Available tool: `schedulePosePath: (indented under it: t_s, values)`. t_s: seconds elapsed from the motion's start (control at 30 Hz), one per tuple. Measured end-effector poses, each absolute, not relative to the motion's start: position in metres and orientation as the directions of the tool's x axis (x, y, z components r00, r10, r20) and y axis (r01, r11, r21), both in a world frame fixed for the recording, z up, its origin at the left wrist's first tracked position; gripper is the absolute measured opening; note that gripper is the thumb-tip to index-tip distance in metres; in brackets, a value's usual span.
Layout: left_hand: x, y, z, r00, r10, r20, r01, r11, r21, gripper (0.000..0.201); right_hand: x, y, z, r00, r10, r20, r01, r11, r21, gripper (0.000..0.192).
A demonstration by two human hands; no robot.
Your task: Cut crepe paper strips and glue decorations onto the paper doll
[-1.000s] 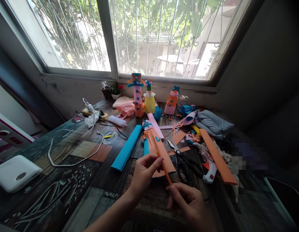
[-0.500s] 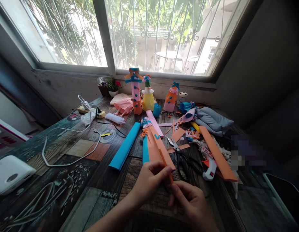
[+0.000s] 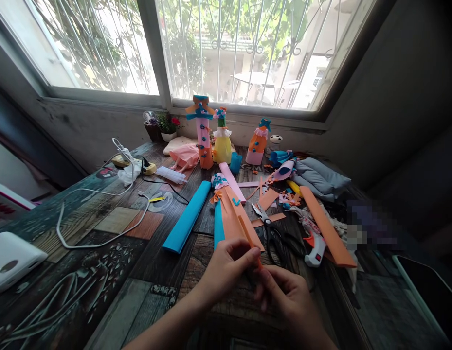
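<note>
Evidently, narrow orange paper strip (image 3: 246,232) held over table near wearer; left hand (image 3: 229,266) pinches it mid-length between thumb and forefinger, right hand (image 3: 284,291) pinches lower end just beside, presumably because flimsy strip needs support at two spots; free end points away, overlapping orange-and-blue crepe-paper piece (image 3: 231,216) in view, contact unclear; black-handled scissors (image 3: 268,223) and hot-glue gun (image 3: 316,248) lie right, probably for easy reach; blue crepe-paper roll (image 3: 187,216) lies left, perhaps for elbow room.
</note>
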State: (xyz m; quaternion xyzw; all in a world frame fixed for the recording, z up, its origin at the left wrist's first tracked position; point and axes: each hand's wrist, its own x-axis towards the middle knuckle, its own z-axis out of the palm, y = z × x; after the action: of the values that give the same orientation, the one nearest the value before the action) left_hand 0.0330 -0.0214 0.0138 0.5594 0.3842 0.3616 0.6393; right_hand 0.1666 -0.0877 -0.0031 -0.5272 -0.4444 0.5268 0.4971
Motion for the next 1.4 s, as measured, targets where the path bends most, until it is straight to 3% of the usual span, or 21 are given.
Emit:
schedulePosePath:
  t_s: [0.17, 0.27, 0.37, 0.5, 0.67, 0.97, 1.13, 1.3, 1.4]
  values:
    - [0.034, -0.022, 0.012, 0.442, 0.890, -0.112, -0.009, 0.129, 0.992, 0.031, 0.172, -0.087, -0.003, 0.016, 0.997, -0.080, -0.063, -0.079, -0.995, 0.035]
    - [0.033, -0.020, 0.014, 0.444, 0.882, -0.155, -0.044, 0.194, 0.980, 0.032, 0.179, -0.085, -0.004, 0.086, 0.996, -0.011, -0.018, -0.009, -1.000, 0.029]
    - [0.033, -0.020, 0.014, 0.465, 0.863, -0.198, -0.073, 0.260, 0.963, 0.033, 0.186, -0.083, -0.007, 0.180, 0.970, 0.163, 0.119, 0.143, -0.983, 0.016]
    - [0.035, -0.021, 0.013, 0.484, 0.843, -0.234, -0.083, 0.310, 0.947, 0.034, 0.189, -0.081, -0.011, 0.080, 0.900, 0.429, 0.303, 0.388, -0.870, 0.019]
    - [0.038, -0.025, 0.016, 0.512, 0.824, -0.243, -0.100, 0.338, 0.936, 0.034, 0.191, -0.080, -0.010, -0.014, 0.855, 0.519, 0.345, 0.491, -0.800, 0.028]
    - [0.038, -0.026, 0.015, 0.566, 0.784, -0.254, -0.166, 0.410, 0.897, 0.033, 0.192, -0.080, -0.008, -0.010, 0.855, 0.519, 0.292, 0.499, -0.816, 0.029]
    - [0.037, -0.025, 0.015, 0.555, 0.799, -0.234, -0.121, 0.356, 0.927, 0.034, 0.189, -0.081, -0.008, 0.011, 0.902, 0.431, 0.219, 0.419, -0.881, 0.022]
    - [0.036, -0.025, 0.014, 0.537, 0.814, -0.223, -0.058, 0.299, 0.952, 0.035, 0.184, -0.083, -0.007, 0.048, 0.965, 0.257, 0.048, 0.255, -0.966, 0.012]
    - [0.036, -0.024, 0.015, 0.515, 0.829, -0.219, -0.028, 0.272, 0.962, 0.036, 0.184, -0.084, -0.007, 0.021, 0.961, 0.277, 0.001, 0.277, -0.961, 0.013]
